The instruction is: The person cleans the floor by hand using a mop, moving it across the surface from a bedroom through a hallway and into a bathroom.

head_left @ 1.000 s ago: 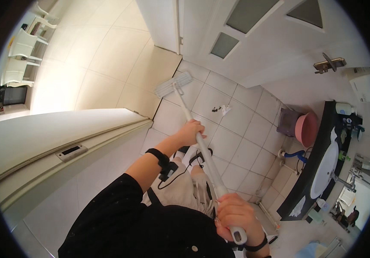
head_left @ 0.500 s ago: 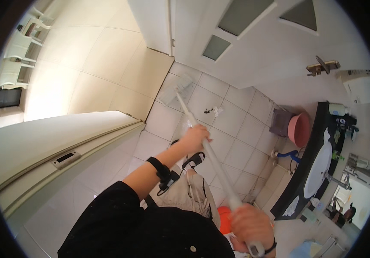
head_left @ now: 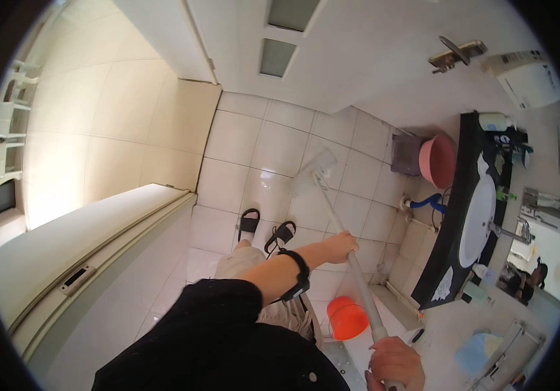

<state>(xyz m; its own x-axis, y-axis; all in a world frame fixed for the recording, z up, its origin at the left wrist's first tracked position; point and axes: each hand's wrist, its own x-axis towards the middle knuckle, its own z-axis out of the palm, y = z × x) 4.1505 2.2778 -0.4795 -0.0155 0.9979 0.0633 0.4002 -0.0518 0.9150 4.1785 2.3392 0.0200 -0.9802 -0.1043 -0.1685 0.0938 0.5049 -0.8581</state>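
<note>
A flat mop with a long pale handle [head_left: 366, 296] slants across the view. My left hand [head_left: 340, 247] is wrapped round the middle of the handle, arm stretched out in front of me. Near the handle's top end, at the lower right, my right hand [head_left: 397, 363] grips it too. The whitish, see-through-looking mop head [head_left: 315, 172] lies on the tiled floor [head_left: 273, 146], beyond my black sandals [head_left: 281, 236]. An orange bucket [head_left: 347, 319] stands beside the handle, close to my right hand.
To the right, a black counter [head_left: 437, 277] holds a white sink [head_left: 478, 221]. Under and beside it are a pink basin [head_left: 437, 161], a grey bin [head_left: 405, 154] and a blue hose [head_left: 426, 202]. A white door [head_left: 364, 58] stands ahead; another door edge [head_left: 97, 238] is at left.
The mop head has swept right, away from the doorway, and my left hand has moved right with the handle. The dark bits and white scrap on the floor no longer show.
</note>
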